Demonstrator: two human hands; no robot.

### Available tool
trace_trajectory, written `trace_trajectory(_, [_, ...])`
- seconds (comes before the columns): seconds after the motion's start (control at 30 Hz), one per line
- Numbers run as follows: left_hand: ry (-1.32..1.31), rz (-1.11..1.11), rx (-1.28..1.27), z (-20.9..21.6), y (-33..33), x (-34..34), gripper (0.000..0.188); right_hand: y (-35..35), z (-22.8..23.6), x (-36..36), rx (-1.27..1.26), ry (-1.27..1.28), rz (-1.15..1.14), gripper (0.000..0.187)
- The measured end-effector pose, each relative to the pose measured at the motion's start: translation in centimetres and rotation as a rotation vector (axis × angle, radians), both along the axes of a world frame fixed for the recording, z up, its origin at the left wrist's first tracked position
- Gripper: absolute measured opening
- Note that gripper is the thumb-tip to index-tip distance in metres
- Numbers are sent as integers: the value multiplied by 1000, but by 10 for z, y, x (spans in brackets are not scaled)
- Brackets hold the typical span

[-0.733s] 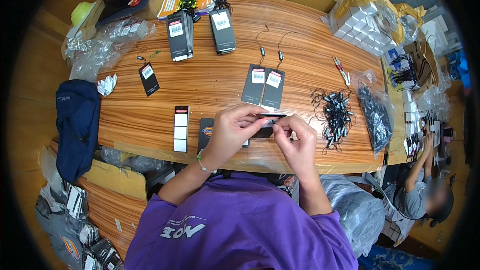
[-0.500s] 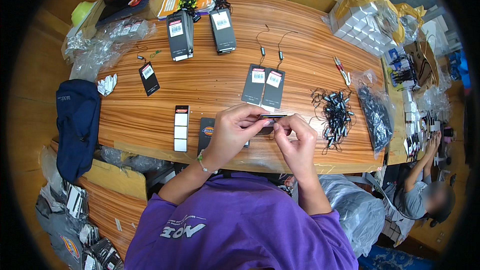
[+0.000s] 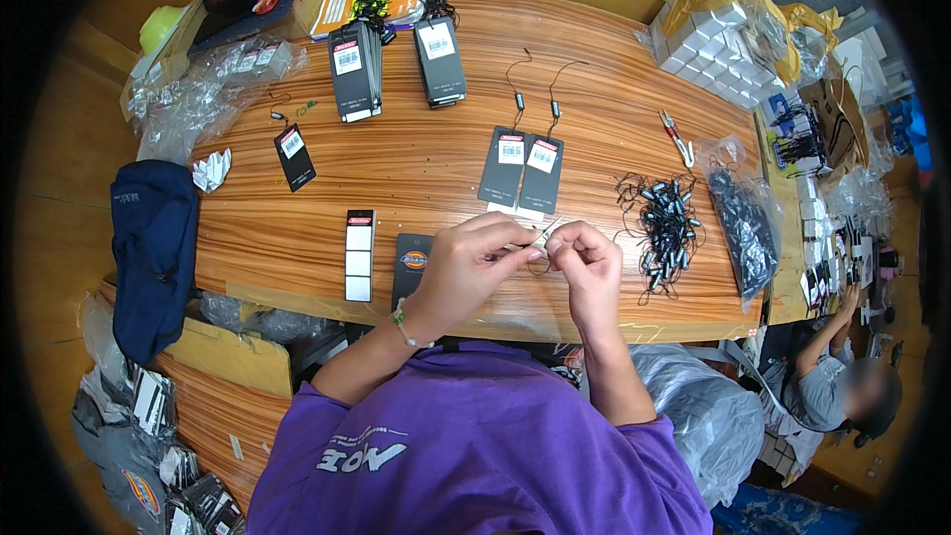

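Observation:
My left hand is closed in a pinch on a hang tag, turned almost edge-on and mostly hidden by the fingers. Pinched closed at its right side, my right hand has a thin dark cord by its fingertips; part of the cord curves below the tag. Just beyond the hands, two grey hang tags with white stickers lie side by side, their corded ends pointing away from me. Partly under my left forearm is another dark tag, and left of it a sticker strip.
Loose black cords lie in a heap at right, beside a plastic bag of more and red-handled pliers. Two tag stacks stand at the back. A navy pouch sits left; a co-worker is far right.
The tag between my fingers has tilted, its dark and orange face giving way to a pale edge. A cord loop now shows below it. Both hands stay in nearly the same place.

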State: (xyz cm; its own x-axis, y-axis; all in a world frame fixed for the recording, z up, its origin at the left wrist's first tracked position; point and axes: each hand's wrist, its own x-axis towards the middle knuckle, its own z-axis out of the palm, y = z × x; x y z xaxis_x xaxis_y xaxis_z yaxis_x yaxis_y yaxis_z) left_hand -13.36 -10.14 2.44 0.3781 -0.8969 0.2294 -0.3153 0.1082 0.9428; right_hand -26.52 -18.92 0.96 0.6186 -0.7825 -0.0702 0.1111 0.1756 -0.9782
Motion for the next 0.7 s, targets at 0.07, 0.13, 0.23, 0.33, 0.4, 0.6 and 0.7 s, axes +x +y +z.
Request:
trace_trajectory(0.07, [-113, -30, -31, 1, 0, 0, 13, -5, -6, -5, 236, -134, 85, 5])
trace_trajectory(0.13, [-171, -40, -37, 2, -1, 0, 14, -6, -6, -8, 293, -151, 91, 2])
trace_trajectory(0.23, [-160, -12, -45, 3, -2, 0, 13, -2, -2, -5, 97, -91, 25, 6])
trace_trajectory(0.33, [-133, 21, -86, 2, -2, -1, 13, -6, 4, -2, -284, 29, -120, 14])
trace_trajectory(0.4, [-148, 20, -65, 3, 0, -2, 14, -17, 3, -7, -460, 83, 1, 18])
trace_trajectory(0.6, [-557, 30, -258, -3, -2, 5, 13, -19, 6, -11, -15, 37, 192, 5])
trace_trajectory(0.7, [-596, 16, -320, -5, -4, 3, 13, -19, 0, -12, 71, -58, 105, 3])
